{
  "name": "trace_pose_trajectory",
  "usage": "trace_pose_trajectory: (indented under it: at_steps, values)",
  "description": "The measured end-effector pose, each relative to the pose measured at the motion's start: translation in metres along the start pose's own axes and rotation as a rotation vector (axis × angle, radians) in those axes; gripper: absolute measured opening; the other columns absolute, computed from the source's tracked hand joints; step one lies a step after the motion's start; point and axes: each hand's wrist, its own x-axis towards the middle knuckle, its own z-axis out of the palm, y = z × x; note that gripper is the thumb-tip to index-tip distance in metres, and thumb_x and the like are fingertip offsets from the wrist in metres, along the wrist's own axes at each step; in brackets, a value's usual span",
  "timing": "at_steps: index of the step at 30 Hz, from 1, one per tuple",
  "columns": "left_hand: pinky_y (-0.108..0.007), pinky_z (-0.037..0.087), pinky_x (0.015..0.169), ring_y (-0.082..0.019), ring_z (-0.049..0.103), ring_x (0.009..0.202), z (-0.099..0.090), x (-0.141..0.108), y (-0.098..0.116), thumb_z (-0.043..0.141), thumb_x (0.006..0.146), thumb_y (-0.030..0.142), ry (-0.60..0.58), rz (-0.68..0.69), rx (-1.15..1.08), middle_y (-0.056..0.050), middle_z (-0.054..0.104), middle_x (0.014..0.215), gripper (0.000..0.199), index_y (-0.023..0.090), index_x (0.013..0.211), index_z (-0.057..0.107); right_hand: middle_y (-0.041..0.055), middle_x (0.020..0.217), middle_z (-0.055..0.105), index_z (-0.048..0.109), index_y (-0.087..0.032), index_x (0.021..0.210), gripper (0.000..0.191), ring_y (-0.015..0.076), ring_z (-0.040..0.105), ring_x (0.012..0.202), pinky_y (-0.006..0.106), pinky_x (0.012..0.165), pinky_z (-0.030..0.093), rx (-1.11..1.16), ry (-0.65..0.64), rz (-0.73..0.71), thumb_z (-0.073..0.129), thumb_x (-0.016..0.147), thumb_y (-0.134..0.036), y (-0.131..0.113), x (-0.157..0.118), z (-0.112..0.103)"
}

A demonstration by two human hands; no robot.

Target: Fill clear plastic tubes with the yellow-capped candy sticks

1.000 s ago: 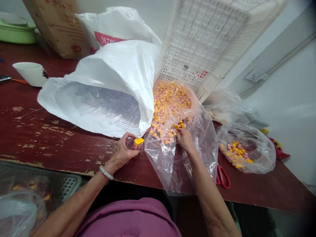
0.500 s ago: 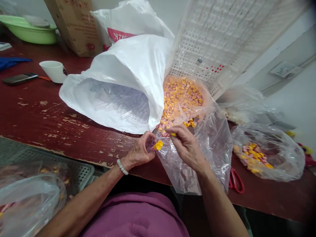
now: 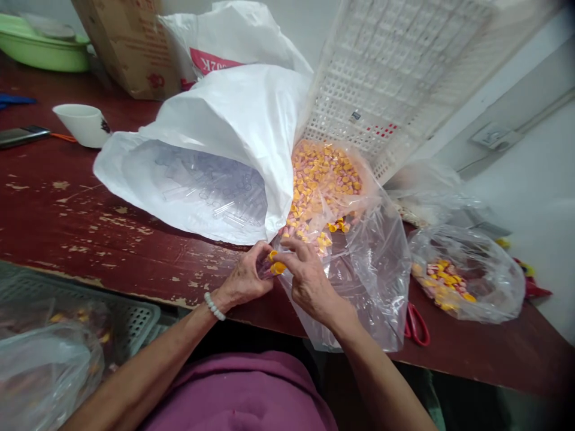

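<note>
My left hand [image 3: 245, 276] is closed around a few clear plastic tubes [image 3: 264, 269], near the table's front edge. Yellow caps [image 3: 278, 268] show at the tubes' ends, facing my right hand. My right hand [image 3: 312, 284] has its bent fingers at these caps, pinching one; its fingertips are partly hidden. Just beyond both hands, a clear bag holds a heap of yellow and pink caps [image 3: 326, 179]. To the left of that heap lies a white sack [image 3: 233, 114], its mouth towards me, with many clear tubes [image 3: 224, 209] inside.
A white plastic basket [image 3: 372, 78] leans behind the heap. Right of my hands are red-handled scissors [image 3: 417, 326] and a clear bag [image 3: 498, 281] with more caps. A white cup [image 3: 83, 126] and a phone [image 3: 22, 136] lie at the left, a carton [image 3: 130, 54] behind.
My right hand has moved left with a yellow cap to the tubes in my left hand. The whole view has shifted slightly.
</note>
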Motion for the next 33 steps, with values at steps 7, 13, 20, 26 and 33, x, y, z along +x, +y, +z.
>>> trace_pose_trajectory:
  at_steps: [7, 13, 20, 26, 33]
  values:
    - [-0.020, 0.043, 0.059, -0.010, 0.054, 0.065, -0.009, 0.005, -0.011, 0.062, 0.059, 0.009, 0.058, -0.176, -0.133, 0.002, 0.056, 0.077, 0.039, 0.018, 0.093, 0.044, 0.0068, 0.095, 0.059, 0.062, -0.018, 0.091, 0.028, 0.0181, 0.055, 0.093, 0.033, 0.083, 0.044, -0.051, 0.430, 0.389, 0.038, 0.079, -0.009, 0.086, -0.008, -0.015]
    - [-0.021, 0.044, 0.060, -0.011, 0.056, 0.066, -0.012, 0.006, -0.009, 0.062, 0.058, 0.010, 0.091, -0.210, -0.129, 0.002, 0.058, 0.078, 0.040, 0.018, 0.092, 0.044, 0.0061, 0.086, 0.064, 0.063, -0.018, 0.089, 0.020, 0.0190, 0.057, 0.080, 0.031, 0.075, 0.044, -0.122, 0.152, 0.607, 0.051, 0.078, -0.029, 0.163, -0.018, 0.002]
    - [-0.019, 0.042, 0.057, -0.010, 0.053, 0.063, -0.004, 0.005, -0.002, 0.059, 0.060, 0.009, 0.044, -0.089, -0.020, 0.003, 0.053, 0.075, 0.037, 0.018, 0.093, 0.044, 0.0138, 0.090, 0.064, 0.060, -0.013, 0.092, 0.026, 0.0234, 0.057, 0.083, 0.036, 0.076, 0.043, -0.151, 0.239, 0.687, 0.048, 0.082, -0.032, 0.162, -0.020, -0.001]
    - [-0.019, 0.040, 0.057, -0.009, 0.052, 0.062, 0.001, 0.007, 0.000, 0.058, 0.061, 0.009, 0.011, -0.047, 0.056, 0.003, 0.054, 0.076, 0.036, 0.018, 0.093, 0.044, 0.0039, 0.087, 0.065, 0.062, -0.019, 0.099, 0.028, 0.0146, 0.058, 0.070, 0.028, 0.065, 0.046, 0.329, 0.213, 0.441, 0.054, 0.085, -0.042, 0.060, -0.011, -0.033]
    - [-0.021, 0.037, 0.057, -0.009, 0.047, 0.060, 0.005, 0.005, 0.007, 0.057, 0.063, 0.012, 0.013, -0.016, 0.106, 0.004, 0.051, 0.071, 0.030, 0.018, 0.090, 0.047, 0.0022, 0.096, 0.065, 0.059, -0.024, 0.105, 0.022, 0.0142, 0.060, 0.083, 0.027, 0.074, 0.047, 0.280, -0.054, 0.066, 0.060, 0.084, -0.024, -0.014, 0.005, -0.024]
